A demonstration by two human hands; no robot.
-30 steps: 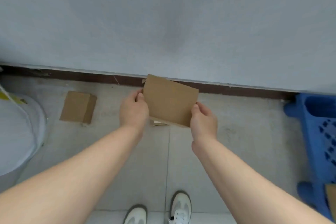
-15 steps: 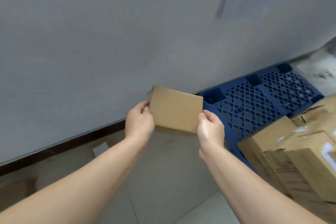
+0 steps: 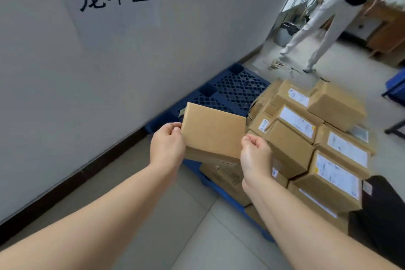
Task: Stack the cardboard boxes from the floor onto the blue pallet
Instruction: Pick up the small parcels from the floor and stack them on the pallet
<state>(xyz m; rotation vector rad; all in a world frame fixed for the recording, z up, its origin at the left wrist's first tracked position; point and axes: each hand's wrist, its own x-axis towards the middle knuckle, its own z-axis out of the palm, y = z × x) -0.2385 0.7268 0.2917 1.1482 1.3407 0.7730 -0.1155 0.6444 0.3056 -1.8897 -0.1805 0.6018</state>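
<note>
The blue pallet (image 3: 230,92) lay mid-frame, with stacked boxes (image 3: 306,138) on its right part. Over its near edge, the left hand (image 3: 167,144) and right hand (image 3: 255,153) gripped a small box (image 3: 212,131) by its sides. The carrying step was in hand. Next, it probably needed lowering onto a free place.

One blue pallet (image 3: 239,88), about twelve cardboard boxes (image 3: 289,147)

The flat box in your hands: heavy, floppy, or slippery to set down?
Probably light: left hand and right hand hold the cardboard box only at its side edges. Likely stiff: its top face looks flat, without sag. Matte cardboard probably won't slip.
</note>
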